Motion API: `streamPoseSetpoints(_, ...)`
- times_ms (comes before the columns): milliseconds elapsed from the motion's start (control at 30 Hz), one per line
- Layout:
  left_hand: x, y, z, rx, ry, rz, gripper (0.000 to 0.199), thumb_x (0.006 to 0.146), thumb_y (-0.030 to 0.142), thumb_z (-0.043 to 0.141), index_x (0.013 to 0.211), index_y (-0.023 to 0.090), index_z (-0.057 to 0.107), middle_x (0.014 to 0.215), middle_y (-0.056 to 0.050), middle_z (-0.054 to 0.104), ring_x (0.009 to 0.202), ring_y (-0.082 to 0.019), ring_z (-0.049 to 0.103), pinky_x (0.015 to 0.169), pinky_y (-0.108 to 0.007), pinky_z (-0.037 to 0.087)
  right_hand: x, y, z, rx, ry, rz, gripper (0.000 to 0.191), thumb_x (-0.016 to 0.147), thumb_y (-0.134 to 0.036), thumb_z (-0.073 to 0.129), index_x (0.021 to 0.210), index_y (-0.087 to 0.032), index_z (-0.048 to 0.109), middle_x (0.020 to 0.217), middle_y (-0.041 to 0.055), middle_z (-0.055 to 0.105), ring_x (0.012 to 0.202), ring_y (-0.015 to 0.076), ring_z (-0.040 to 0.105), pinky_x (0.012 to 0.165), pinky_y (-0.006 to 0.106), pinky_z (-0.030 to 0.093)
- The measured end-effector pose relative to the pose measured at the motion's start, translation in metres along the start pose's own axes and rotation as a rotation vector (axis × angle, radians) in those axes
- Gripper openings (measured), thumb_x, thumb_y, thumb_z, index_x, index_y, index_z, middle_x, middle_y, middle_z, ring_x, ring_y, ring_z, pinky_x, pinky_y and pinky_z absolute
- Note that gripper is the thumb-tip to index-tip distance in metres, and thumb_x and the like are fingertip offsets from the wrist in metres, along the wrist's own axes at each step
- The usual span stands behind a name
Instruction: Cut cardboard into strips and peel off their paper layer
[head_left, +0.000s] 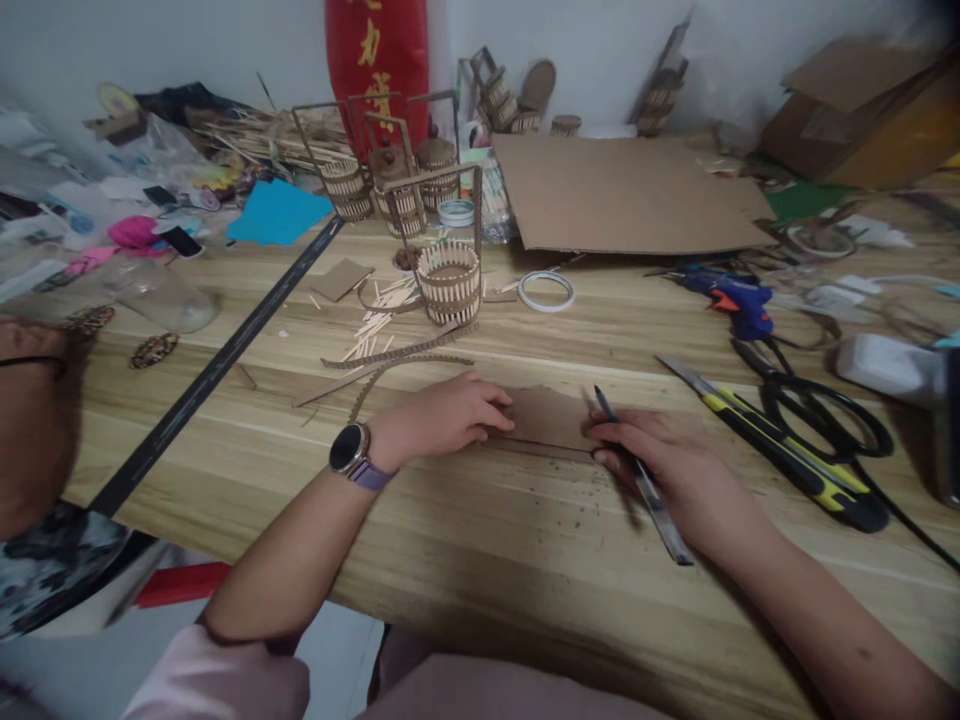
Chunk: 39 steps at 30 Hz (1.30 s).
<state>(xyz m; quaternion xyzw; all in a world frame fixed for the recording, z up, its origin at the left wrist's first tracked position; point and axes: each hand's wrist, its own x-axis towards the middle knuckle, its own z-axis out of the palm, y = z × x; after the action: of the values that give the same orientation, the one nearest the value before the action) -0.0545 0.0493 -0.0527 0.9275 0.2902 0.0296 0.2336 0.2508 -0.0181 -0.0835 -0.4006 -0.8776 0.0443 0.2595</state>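
Observation:
A small piece of brown cardboard (pixel 551 415) lies flat on the wooden table between my hands. My left hand (pixel 457 412), with a watch on its wrist, rests at the cardboard's left end, fingers stretched out and touching it. In my right hand (pixel 660 460) is a pen (pixel 651 490), its dark tip pointing away from me above the cardboard's right end. The fingers of that hand also come up to the cardboard's right edge. Along its near side runs a narrow strip or fold. Dark specks dot the tabletop just in front.
A yellow and black utility knife (pixel 780 445), blade out, and black-handled scissors (pixel 825 410) lie right. Behind them is a blue glue gun (pixel 739 300). A stick basket (pixel 450 280) stands beyond my hands, near a tape roll (pixel 546 291). Another person's arm (pixel 34 430) rests left.

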Motion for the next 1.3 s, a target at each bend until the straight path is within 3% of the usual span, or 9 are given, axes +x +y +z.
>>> streamPoseSetpoints(133, 0.0, 0.008, -0.005, 0.082, -0.012, -0.011, 0.037, 0.094, 0.004, 0.06, 0.118, 0.025, 0.078, 0.136, -0.008, 0.065, 0.123, -0.025, 0.055, 0.107, -0.039, 0.044, 0.0, 0.0, 0.0, -0.001, 0.006, 0.005, 0.015, 0.1, -0.021, 0.056, 0.108, -0.022, 0.069, 0.11, 0.0107, 0.077, 0.098, 0.0258, 0.072, 0.082, 0.04, 0.06)
streamPoseSetpoints(267, 0.008, 0.022, -0.015, 0.17, -0.043, -0.06, 0.034, 0.092, 0.003, 0.059, 0.109, 0.022, 0.081, 0.116, -0.01, 0.067, 0.111, -0.025, 0.057, 0.093, -0.033, 0.046, 0.0, 0.001, 0.0, 0.03, -0.001, 0.024, 0.016, 0.1, -0.023, 0.056, 0.109, -0.024, 0.07, 0.111, 0.01, 0.077, 0.098, 0.0267, 0.073, 0.082, 0.042, 0.061)
streamPoseSetpoints(400, 0.025, 0.024, -0.025, 0.081, -0.205, -0.094, 0.028, 0.088, -0.002, 0.059, 0.101, 0.018, 0.075, 0.102, -0.004, 0.068, 0.089, -0.016, 0.062, 0.075, -0.025, 0.044, -0.002, 0.003, 0.002, 0.04, 0.003, 0.04, 0.017, 0.1, -0.026, 0.056, 0.109, -0.026, 0.07, 0.112, 0.0095, 0.077, 0.099, 0.028, 0.073, 0.083, 0.044, 0.061)
streamPoseSetpoints(633, 0.044, 0.017, -0.034, 0.071, -0.374, -0.092, 0.027, 0.086, 0.001, 0.067, 0.107, 0.018, 0.067, 0.102, -0.001, 0.072, 0.088, -0.016, 0.062, 0.069, -0.025, 0.039, -0.003, 0.0, 0.002, 0.064, 0.053, 0.106, 0.021, 0.1, -0.03, 0.056, 0.111, -0.026, 0.072, 0.111, 0.0095, 0.078, 0.1, 0.0281, 0.075, 0.083, 0.044, 0.062)
streamPoseSetpoints(767, 0.049, 0.023, -0.038, 0.112, -0.428, -0.104, 0.025, 0.087, 0.003, 0.067, 0.107, 0.018, 0.067, 0.105, -0.001, 0.073, 0.086, -0.016, 0.061, 0.067, -0.025, 0.037, 0.0, -0.017, -0.007, 0.055, 0.104, 0.233, 0.029, 0.102, -0.034, 0.051, 0.124, -0.025, 0.069, 0.111, 0.0076, 0.08, 0.098, 0.0256, 0.076, 0.082, 0.039, 0.063)
streamPoseSetpoints(900, 0.052, 0.026, -0.041, 0.155, -0.464, -0.102, 0.019, 0.087, 0.006, 0.069, 0.101, 0.018, 0.069, 0.103, -0.001, 0.073, 0.087, -0.016, 0.061, 0.066, -0.025, 0.036, 0.014, -0.047, -0.012, 0.274, 0.065, 0.324, 0.029, 0.101, -0.036, 0.055, 0.125, -0.032, 0.071, 0.094, 0.0002, 0.082, 0.089, 0.0206, 0.078, 0.074, 0.03, 0.062)
streamPoseSetpoints(1067, 0.056, 0.027, -0.042, 0.217, -0.462, -0.155, 0.012, 0.085, 0.011, 0.072, 0.094, 0.019, 0.073, 0.097, -0.001, 0.075, 0.083, -0.017, 0.062, 0.066, -0.026, 0.037, 0.04, -0.071, 0.004, 0.544, 0.058, 0.41, 0.02, 0.094, -0.037, 0.06, 0.096, -0.028, 0.078, 0.093, 0.0016, 0.081, 0.083, 0.0213, 0.077, 0.075, 0.032, 0.062)
streamPoseSetpoints(1200, 0.058, 0.024, -0.044, 0.123, -0.506, -0.296, 0.004, 0.084, 0.018, 0.072, 0.085, 0.016, 0.075, 0.074, -0.004, 0.072, 0.068, -0.019, 0.062, 0.066, -0.029, 0.043, 0.056, -0.073, 0.026, 0.602, 0.023, 0.471, 0.016, 0.088, -0.033, 0.061, 0.088, -0.025, 0.074, 0.075, 0.0006, 0.076, 0.069, 0.0193, 0.072, 0.065, 0.03, 0.058)
streamPoseSetpoints(1300, 0.059, 0.021, -0.045, 0.035, -0.54, -0.338, 0.016, 0.085, 0.016, 0.066, 0.07, 0.015, 0.072, 0.058, -0.003, 0.064, 0.056, -0.018, 0.061, 0.063, -0.029, 0.046, 0.064, -0.071, 0.043, 0.641, 0.061, 0.438, 0.013, 0.086, -0.031, 0.06, 0.086, -0.024, 0.07, 0.077, 0.0019, 0.076, 0.07, 0.0189, 0.071, 0.063, 0.029, 0.056)
